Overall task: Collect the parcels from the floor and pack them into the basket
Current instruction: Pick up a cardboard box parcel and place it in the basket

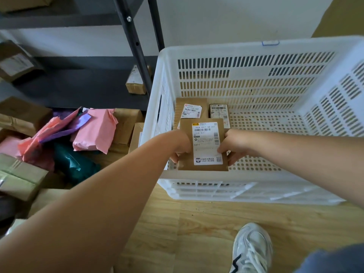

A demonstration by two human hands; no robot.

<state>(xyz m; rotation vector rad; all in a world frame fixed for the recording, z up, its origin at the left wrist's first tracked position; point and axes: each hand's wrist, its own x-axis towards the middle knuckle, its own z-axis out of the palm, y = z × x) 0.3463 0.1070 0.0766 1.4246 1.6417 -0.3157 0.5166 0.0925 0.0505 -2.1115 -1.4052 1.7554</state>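
A person's two bare arms reach forward into a large white slatted basket (256, 47) standing on a wood floor. Between the hands is a small flat brown cardboard parcel (186, 133) with a white shipping label on its top face.

The left hand (180, 147) holds the parcel's left edge, fingers curled around the near corner. The right hand (237, 143) holds the opposite edge, thumb on the label's margin and fingers tucked underneath. So both hands are clasped on the one parcel, which is level and label-up, inside the basket's near-left corner. Whether it already rests on the perforated bottom cannot be told.

Just beyond the grip, two labelled parcels (190, 108) lie side by side against the far wall. To the right of the grip the basket's bottom shows bare.

Well to the left of the grip, outside the basket, a pile waits on the floor: pink mailer bags (94, 132), a dark green bag (74, 164) and brown boxes (19, 178).

The held parcel looks stiff and light, likely easy for one hand. Its label looks slick, so the bare cardboard side edges seem the surer hold. The soft bags would probably sag and need a grasp around the middle.
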